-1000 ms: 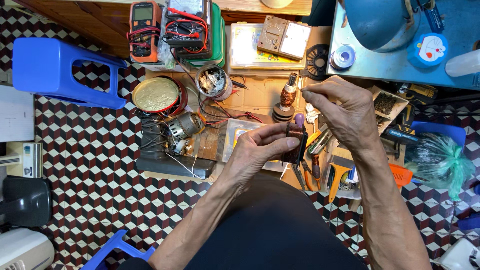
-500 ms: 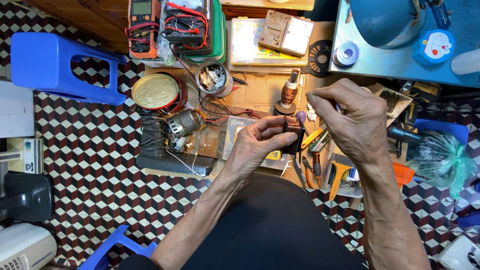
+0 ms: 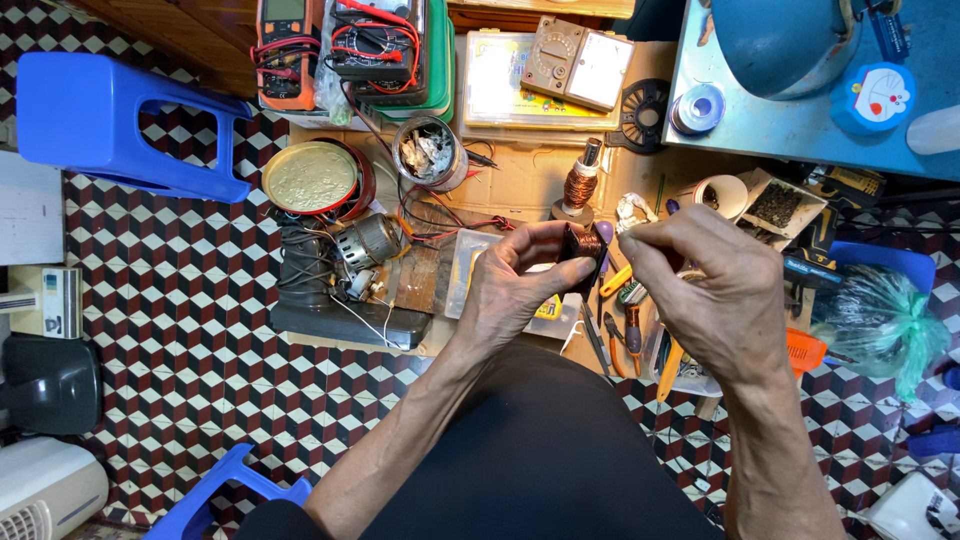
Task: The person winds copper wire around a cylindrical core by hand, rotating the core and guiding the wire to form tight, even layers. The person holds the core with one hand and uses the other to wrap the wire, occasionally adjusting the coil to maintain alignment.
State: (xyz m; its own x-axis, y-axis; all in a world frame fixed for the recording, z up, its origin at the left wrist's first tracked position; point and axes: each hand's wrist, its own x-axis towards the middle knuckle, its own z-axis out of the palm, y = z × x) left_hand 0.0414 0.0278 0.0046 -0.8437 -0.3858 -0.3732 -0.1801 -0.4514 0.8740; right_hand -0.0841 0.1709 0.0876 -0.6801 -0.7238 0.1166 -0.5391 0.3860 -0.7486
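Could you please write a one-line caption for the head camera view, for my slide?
Left hand holds a small copper-wound coil while the right hand pinches beside it, above a cluttered floor with a blue stool.

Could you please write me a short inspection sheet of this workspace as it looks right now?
Surface: cardboard sheet on a checkered tile floor.
Job's things: small copper-wound coil, held in front of the body.
Clutter: round tin, small motor, pliers, copper wire spool.
Hands: left hand grips the coil; right hand pinches beside it.
Cables: red and black meter leads.
Surroundings: blue stool, blue table.
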